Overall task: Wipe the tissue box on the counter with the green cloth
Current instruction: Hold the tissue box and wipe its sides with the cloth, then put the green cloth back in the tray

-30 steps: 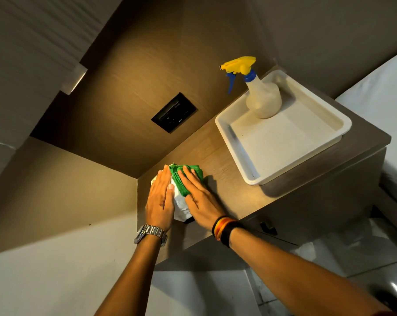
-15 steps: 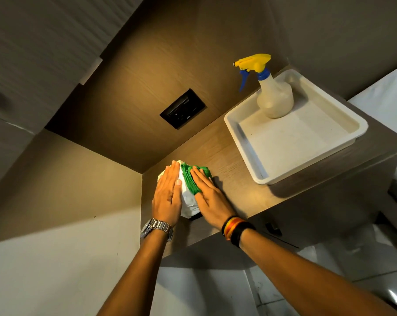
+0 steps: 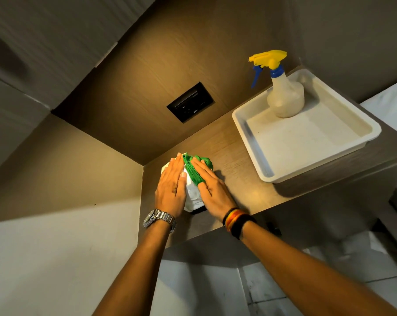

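A white tissue box stands in the left corner of the wooden counter. My left hand lies flat against its left side, fingers together, steadying it. My right hand presses the green cloth onto the box's top and right side, fingers stretched over the cloth. Most of the box is hidden under both hands; only a white strip between them shows.
A white tray sits on the right part of the counter, with a spray bottle with a yellow and blue trigger standing in it. A black socket panel is set in the back wall. Walls close the corner on the left.
My right hand has slid the green cloth a little along the box top, with its fingers now stretched flatter. My left hand stays on the box's side. The camera view shifted slightly.
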Action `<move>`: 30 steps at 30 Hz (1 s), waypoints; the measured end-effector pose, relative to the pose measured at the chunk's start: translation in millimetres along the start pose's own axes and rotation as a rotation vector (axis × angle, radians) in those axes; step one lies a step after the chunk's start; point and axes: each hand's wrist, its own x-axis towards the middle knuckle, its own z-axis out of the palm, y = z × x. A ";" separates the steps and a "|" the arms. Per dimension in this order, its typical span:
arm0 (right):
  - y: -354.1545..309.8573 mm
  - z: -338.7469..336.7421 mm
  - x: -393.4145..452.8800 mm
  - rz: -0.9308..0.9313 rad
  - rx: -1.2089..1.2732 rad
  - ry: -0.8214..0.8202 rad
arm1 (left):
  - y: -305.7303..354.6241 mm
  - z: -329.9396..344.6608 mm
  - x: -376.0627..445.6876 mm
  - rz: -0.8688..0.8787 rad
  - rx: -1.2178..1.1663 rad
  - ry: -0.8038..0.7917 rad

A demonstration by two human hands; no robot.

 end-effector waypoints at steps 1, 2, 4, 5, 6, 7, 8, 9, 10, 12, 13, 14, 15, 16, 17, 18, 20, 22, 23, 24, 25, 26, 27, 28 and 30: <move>2.4 -0.1 -16.7 -0.019 -0.026 -0.012 | -1.2 0.4 -0.3 0.001 -0.001 0.005; 5.4 -0.9 -32.5 -0.020 -0.030 -0.022 | -2.6 0.1 -0.1 0.006 0.004 0.007; 9.4 -8.0 -56.0 0.004 0.017 -0.032 | -3.1 -0.7 1.4 0.014 0.023 -0.006; 9.6 -12.7 -62.9 0.025 0.058 -0.022 | -2.6 -1.1 2.7 0.011 0.030 -0.018; 6.0 -19.3 -68.0 0.044 0.098 -0.002 | -0.7 -2.5 3.4 0.008 0.031 -0.025; 0.3 -27.1 -71.5 0.059 0.127 0.027 | 0.8 -4.7 3.4 0.005 0.027 -0.032; -7.4 -36.2 -73.8 0.067 0.138 0.056 | 3.0 -7.2 3.0 0.002 0.019 -0.037; -17.0 -47.6 -74.3 0.064 0.132 0.080 | 5.8 -9.7 3.1 0.002 0.005 -0.046; -26.1 -59.8 -73.0 0.052 0.116 0.097 | 6.7 -11.9 3.8 0.002 -0.009 -0.065; -48.1 -91.8 -67.0 0.001 0.023 0.104 | 10.2 -17.0 2.7 -0.020 -0.055 -0.098; -58.5 -109.6 -60.6 -0.039 -0.049 0.115 | 12.6 -18.1 2.3 -0.039 -0.060 -0.108; -67.9 -128.9 -51.5 -0.084 -0.141 0.135 | 16.8 -17.6 3.6 -0.048 -0.046 -0.100; -75.4 -147.0 -40.5 -0.118 -0.238 0.160 | 22.7 -15.7 6.7 -0.040 -0.019 -0.075; -81.7 -164.1 -29.6 -0.141 -0.345 0.180 | 32.5 -11.8 10.4 -0.011 -0.001 -0.035; -85.7 -178.8 -19.2 -0.151 -0.448 0.188 | 45.3 -6.9 14.7 0.027 0.001 -0.003; -85.7 -192.5 -9.5 -0.136 -0.547 0.182 | 61.5 0.4 19.2 0.068 -0.013 0.003; -78.5 -217.0 6.8 -0.056 -0.738 0.113 | 96.6 22.5 26.8 0.134 -0.041 -0.037; -67.5 -231.2 16.6 0.031 -0.935 -0.021 | 127.4 50.4 31.1 0.144 -0.032 -0.110; -60.6 -234.9 20.2 0.052 -1.036 -0.091 | 140.0 64.2 31.2 0.128 -0.016 -0.156; -53.4 -236.5 22.5 0.054 -1.126 -0.159 | 149.6 78.0 29.7 0.103 0.003 -0.196; -46.3 -235.5 24.6 0.061 -1.208 -0.228 | 156.0 89.2 26.7 0.078 0.021 -0.224; -36.9 -234.3 26.3 0.102 -1.260 -0.307 | 159.5 100.5 23.0 0.060 0.033 -0.245; -29.3 -231.8 27.7 0.177 -1.299 -0.389 | 160.7 107.2 19.4 0.053 0.048 -0.262; -20.4 -229.1 29.9 0.266 -1.327 -0.459 | 159.4 112.6 16.5 0.050 0.053 -0.266; -10.9 -224.2 34.2 0.407 -1.380 -0.544 | 155.5 116.3 13.1 0.046 0.053 -0.254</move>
